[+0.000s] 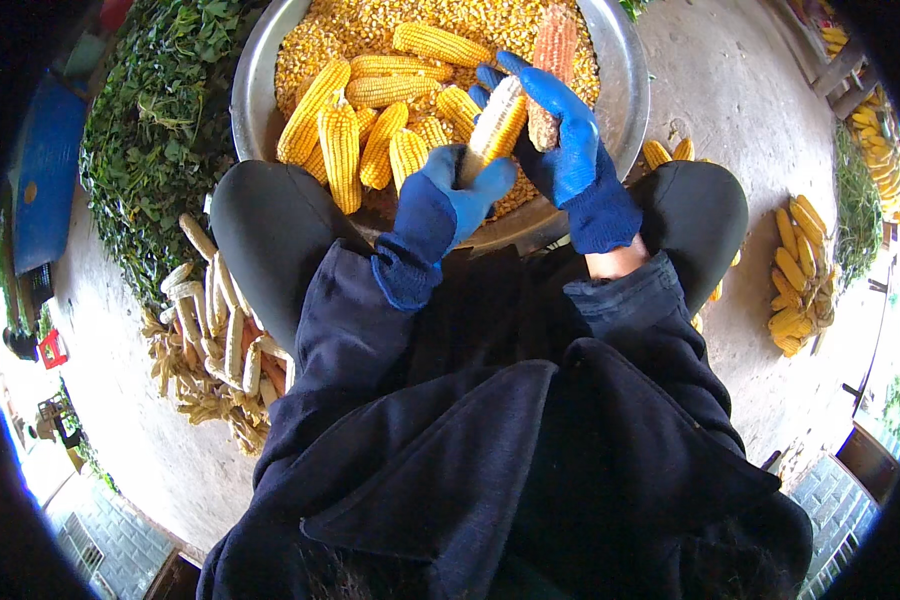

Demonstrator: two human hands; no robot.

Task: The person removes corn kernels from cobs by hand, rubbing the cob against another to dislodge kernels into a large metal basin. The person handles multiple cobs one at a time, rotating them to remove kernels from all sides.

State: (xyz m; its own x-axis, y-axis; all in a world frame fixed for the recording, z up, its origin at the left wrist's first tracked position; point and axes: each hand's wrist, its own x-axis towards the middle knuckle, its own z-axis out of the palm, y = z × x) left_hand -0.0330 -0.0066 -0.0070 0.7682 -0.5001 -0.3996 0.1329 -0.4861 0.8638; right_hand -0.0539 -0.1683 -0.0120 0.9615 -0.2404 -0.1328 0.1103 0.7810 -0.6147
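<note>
My left hand (461,191), in a blue coated glove, grips the lower end of a partly shelled corn cob (501,124). Pale bare rows show along its upper left side, and yellow kernels remain on its right. My right hand (562,131), gloved alike, holds a bare reddish corn cob (555,49) that points up past the thumb side; some of its fingers lie behind the partly shelled cob. Both hands are over a wide metal basin (630,82) of loose corn kernels (322,34). Several full yellow corn ears (339,150) lie on the kernels, left of my hands.
Shelled cobs and dry husks (229,322) lie on the concrete floor (142,450) at left, below a large heap of green leafy plants (165,112). Bundled corn ears (799,270) lie at right. My knees flank the basin, and a blue panel (49,172) stands far left.
</note>
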